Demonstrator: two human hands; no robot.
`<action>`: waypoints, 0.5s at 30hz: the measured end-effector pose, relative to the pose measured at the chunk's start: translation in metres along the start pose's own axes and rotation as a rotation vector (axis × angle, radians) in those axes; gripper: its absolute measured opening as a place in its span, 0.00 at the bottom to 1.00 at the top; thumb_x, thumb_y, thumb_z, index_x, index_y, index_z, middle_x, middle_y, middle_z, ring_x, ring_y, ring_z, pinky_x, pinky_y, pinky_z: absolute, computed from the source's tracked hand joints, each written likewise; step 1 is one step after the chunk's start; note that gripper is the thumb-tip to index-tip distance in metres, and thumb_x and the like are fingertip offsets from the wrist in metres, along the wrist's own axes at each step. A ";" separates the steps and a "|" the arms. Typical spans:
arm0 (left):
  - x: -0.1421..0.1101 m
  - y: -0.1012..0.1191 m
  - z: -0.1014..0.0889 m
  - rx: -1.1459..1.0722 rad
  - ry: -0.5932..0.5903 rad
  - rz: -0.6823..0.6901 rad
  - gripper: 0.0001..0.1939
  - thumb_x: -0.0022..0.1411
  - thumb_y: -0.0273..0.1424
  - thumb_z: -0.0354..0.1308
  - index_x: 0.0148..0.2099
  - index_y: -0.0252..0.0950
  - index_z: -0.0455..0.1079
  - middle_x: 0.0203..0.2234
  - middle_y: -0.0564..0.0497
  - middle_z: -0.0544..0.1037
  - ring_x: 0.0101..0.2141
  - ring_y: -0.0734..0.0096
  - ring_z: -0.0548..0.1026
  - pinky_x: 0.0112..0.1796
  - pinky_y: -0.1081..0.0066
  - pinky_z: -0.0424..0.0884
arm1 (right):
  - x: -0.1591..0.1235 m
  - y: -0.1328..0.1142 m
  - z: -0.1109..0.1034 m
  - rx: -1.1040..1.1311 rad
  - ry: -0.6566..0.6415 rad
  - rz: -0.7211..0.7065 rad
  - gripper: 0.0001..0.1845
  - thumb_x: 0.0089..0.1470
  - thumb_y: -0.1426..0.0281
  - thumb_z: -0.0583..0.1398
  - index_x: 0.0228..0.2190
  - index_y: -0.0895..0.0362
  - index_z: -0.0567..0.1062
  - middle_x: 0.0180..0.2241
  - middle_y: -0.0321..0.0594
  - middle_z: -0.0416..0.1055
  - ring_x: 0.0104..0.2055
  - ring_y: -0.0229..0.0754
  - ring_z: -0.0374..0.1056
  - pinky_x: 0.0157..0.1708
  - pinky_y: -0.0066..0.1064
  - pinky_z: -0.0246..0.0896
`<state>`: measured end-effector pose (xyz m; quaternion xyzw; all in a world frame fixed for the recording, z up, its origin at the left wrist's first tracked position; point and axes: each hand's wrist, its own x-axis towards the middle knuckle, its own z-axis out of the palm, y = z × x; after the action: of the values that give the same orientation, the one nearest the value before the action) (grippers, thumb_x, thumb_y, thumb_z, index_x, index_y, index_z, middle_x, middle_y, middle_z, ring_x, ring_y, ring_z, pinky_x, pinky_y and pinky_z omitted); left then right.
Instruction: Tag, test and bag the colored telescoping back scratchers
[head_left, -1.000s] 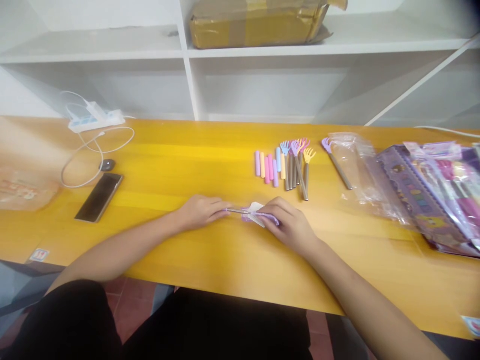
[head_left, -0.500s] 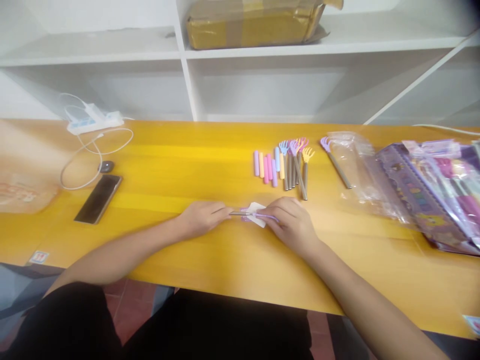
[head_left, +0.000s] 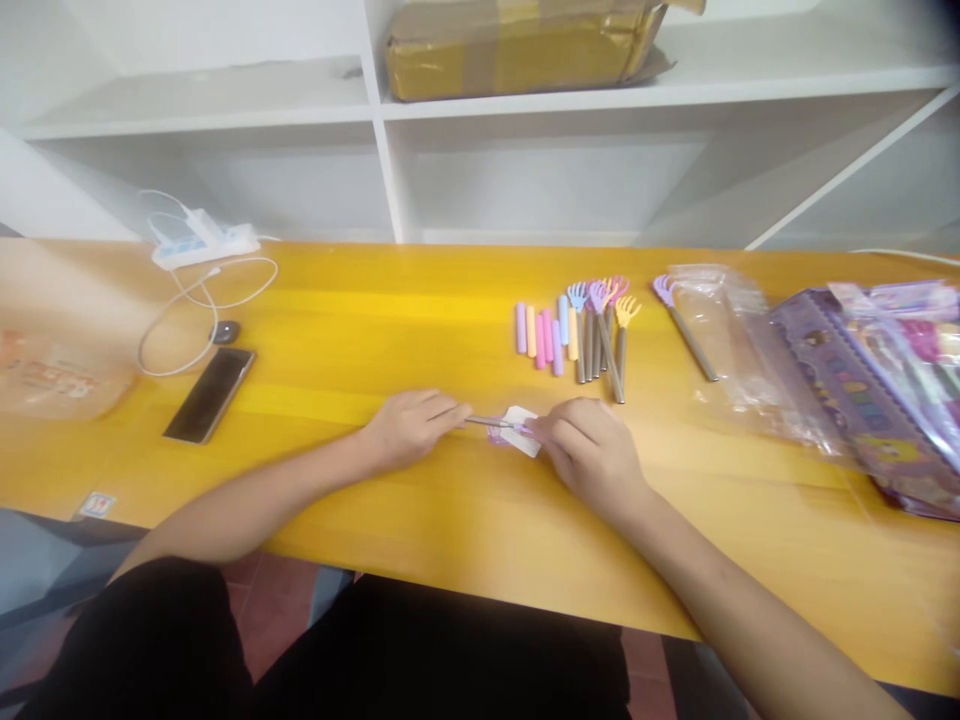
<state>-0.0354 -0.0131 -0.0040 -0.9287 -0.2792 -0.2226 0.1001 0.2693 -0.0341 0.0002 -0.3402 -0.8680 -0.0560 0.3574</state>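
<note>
Above the table's near part, my left hand [head_left: 412, 425] is closed round the handle end of a back scratcher [head_left: 487, 422] with a thin metal rod. My right hand [head_left: 592, 445] pinches its other, purple end, whose tip is hidden by the fingers. A small white card [head_left: 520, 436] sits at the rod, beside the right fingertips, with a purple piece showing at its left edge. Beyond the hands lies a group of back scratchers [head_left: 600, 335] with blue, purple, pink and yellow claws. Several pastel handle sleeves [head_left: 541, 340] lie just left of them.
One purple back scratcher [head_left: 686, 330] lies apart, beside clear plastic bags [head_left: 731, 350]. At the right is a purple printed box [head_left: 847, 380] with packaged items. A phone [head_left: 210, 396], a mouse [head_left: 225, 332], and a power strip [head_left: 206, 246] with a white cable are at the left.
The view has shifted a little. My right fingers now cover more of the scratcher's purple end, and the white card has turned slightly. Both hands keep their hold.
</note>
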 end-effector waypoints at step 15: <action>-0.011 -0.003 -0.067 0.266 -0.160 0.005 0.11 0.78 0.29 0.46 0.49 0.38 0.71 0.25 0.53 0.72 0.24 0.72 0.67 0.22 0.71 0.54 | -0.015 0.018 -0.076 -0.124 0.062 -0.107 0.10 0.66 0.78 0.61 0.42 0.50 0.79 0.39 0.42 0.80 0.42 0.46 0.76 0.40 0.42 0.67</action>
<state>-0.0695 -0.0363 0.0503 -0.9228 -0.3109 -0.1084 0.2003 0.3326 -0.0543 0.0439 -0.3131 -0.8683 -0.1392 0.3587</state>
